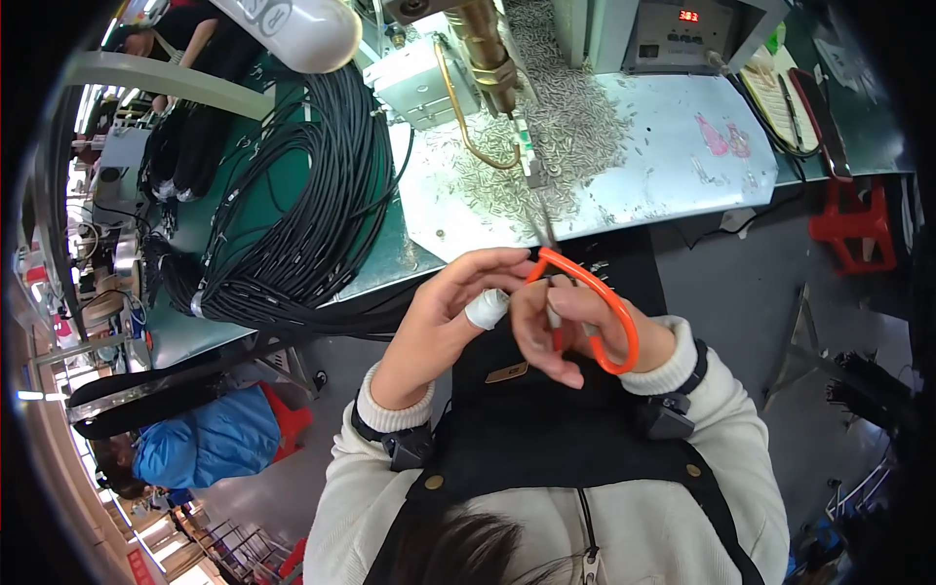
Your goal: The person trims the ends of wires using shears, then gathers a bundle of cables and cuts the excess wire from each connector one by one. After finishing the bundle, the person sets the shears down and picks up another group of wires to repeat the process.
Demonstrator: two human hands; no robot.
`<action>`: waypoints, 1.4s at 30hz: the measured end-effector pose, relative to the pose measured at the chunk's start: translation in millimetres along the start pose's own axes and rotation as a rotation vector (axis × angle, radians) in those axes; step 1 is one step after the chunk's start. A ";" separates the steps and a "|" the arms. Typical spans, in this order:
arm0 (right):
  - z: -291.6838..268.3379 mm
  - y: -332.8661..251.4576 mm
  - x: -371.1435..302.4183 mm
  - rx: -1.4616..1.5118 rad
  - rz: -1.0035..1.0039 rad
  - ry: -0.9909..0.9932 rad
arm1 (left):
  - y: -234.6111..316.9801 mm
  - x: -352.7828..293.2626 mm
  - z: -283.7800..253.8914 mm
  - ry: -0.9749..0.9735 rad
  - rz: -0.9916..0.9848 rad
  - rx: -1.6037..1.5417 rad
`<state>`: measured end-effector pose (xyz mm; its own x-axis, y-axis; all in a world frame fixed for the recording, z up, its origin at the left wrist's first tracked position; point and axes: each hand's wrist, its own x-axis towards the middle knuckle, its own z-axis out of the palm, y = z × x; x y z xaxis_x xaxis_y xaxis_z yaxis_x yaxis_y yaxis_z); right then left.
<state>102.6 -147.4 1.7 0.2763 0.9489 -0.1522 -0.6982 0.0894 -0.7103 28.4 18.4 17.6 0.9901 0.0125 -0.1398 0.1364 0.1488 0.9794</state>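
We grip orange-handled scissors [585,307] in our right hand [575,331], blades pointing far, left hand [444,312] fingers curled touching them from the left, nearer.

Both forearms, in cream sleeves with dark wrist straps, rise from below and bring the hands together in front of the chest. The left hand [444,312] is raised with palm turned inward, fingers curled toward the right, one fingertip wrapped in white tape. The right hand [575,327] is closed, its fingers folded inward, knuckles just beside the left fingertips.
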 end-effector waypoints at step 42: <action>0.3 45.7 10.6 0.174 0.158 -0.192 | -2.7 -21.2 -8.5 0.001 -0.193 -0.213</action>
<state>73.5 -133.2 -32.2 0.0370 0.9935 -0.1074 -0.8299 -0.0293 -0.5572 6.7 26.2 16.7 0.9463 -0.0354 -0.3213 0.3126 0.3532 0.8818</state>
